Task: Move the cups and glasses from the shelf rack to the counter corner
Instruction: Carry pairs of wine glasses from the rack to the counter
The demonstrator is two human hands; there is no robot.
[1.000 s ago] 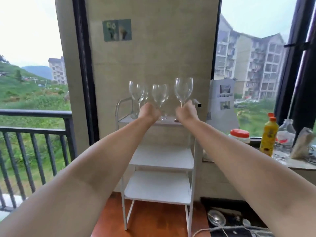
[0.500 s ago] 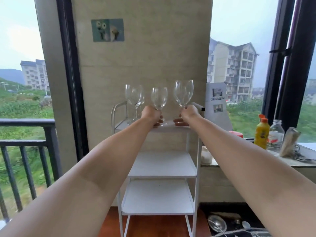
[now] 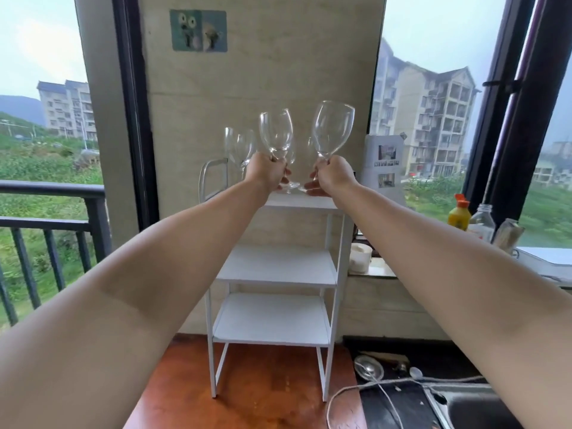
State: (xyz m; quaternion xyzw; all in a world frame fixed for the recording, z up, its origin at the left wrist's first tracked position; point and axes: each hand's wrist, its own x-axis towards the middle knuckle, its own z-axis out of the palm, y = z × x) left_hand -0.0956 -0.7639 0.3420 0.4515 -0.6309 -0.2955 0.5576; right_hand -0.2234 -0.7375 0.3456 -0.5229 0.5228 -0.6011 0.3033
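A white three-tier shelf rack (image 3: 340, 243) stands against the wall on a wooden counter. My left hand (image 3: 266, 174) grips the stem of a clear wine glass (image 3: 276, 136), lifted off the top shelf. A second, larger wine glass (image 3: 333, 128) is tilted slightly right, its stem held by my right hand (image 3: 331, 179), and its foot is above the shelf. More clear wine glasses (image 3: 238, 147) stand at the back left of the top shelf, partly hidden behind my left hand. The two lower shelves hold nothing.
Right of the rack runs a window ledge with a white cup (image 3: 360, 257), a yellow bottle (image 3: 459, 213), a clear bottle (image 3: 483, 221) and a calendar card (image 3: 383, 164). A sink (image 3: 483, 407), ladle (image 3: 369, 366) and string lie at the lower right. A balcony railing (image 3: 49, 193) is left.
Both hands have lifted their wine glasses up off the top shelf. The view has shifted slightly to the right and closer.
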